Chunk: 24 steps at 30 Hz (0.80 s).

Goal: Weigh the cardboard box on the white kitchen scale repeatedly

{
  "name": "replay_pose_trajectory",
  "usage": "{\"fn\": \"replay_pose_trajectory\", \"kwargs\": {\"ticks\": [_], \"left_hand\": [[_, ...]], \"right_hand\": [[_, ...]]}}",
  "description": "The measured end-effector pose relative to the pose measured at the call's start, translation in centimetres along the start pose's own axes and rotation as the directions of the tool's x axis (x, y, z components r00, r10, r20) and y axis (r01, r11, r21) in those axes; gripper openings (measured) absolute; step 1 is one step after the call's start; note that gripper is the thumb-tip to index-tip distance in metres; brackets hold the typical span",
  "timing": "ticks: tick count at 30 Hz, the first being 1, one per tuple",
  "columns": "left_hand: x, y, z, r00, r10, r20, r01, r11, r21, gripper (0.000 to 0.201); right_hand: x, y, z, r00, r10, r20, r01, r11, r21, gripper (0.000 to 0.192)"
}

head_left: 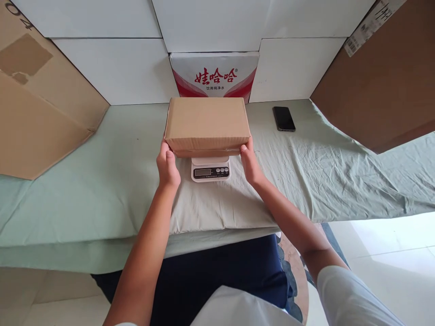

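A brown cardboard box [208, 118] is between my two hands, over a white digital kitchen scale [210, 179]. My left hand [167, 165] grips the box at its near left corner, thumb on the front side. At the near right corner my right hand [249, 160] holds it, the thumb pressed against the front face. Only the front of the scale shows, with its dark display and several buttons; the box hides the rest. Whether the box rests on the scale or hangs just above it, I cannot tell.
A black phone [284, 118] lies to the right on the green cloth [136, 199]. Behind stands a white and red carton [215, 74] against white panels. Large cardboard sheets [50, 104] flank the left side, with another brown cardboard panel [384, 86] on the right.
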State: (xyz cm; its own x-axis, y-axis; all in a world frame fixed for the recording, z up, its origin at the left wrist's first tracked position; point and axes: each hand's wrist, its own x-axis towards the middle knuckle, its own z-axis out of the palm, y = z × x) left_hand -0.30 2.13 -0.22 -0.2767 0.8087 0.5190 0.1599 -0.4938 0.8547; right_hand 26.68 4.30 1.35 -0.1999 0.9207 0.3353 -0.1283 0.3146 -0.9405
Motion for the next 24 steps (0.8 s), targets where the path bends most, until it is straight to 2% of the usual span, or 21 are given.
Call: {"fn": "replay_pose_trajectory", "kwargs": {"ticks": [3,12,24], "left_hand": [[-0.42,0.15,0.26,0.999,0.003,-0.044,-0.004,1.0,-0.029,0.082],[-0.96,0.33,0.63,0.996,-0.035,-0.085,0.03,0.998,-0.061,0.077],[-0.71,-0.11,0.44,0.991,-0.051,-0.125,0.044,0.997,-0.057,0.072]], "right_hand": [[-0.23,-0.07,-0.09,1.0,0.018,-0.011,-0.018,1.0,0.005,0.095],[-0.45,-0.04,0.49,0.997,0.012,-0.082,-0.009,1.0,0.028,0.095],[-0.4,0.75,0.34,0.995,0.029,-0.093,-0.029,1.0,0.001,0.091]]}}
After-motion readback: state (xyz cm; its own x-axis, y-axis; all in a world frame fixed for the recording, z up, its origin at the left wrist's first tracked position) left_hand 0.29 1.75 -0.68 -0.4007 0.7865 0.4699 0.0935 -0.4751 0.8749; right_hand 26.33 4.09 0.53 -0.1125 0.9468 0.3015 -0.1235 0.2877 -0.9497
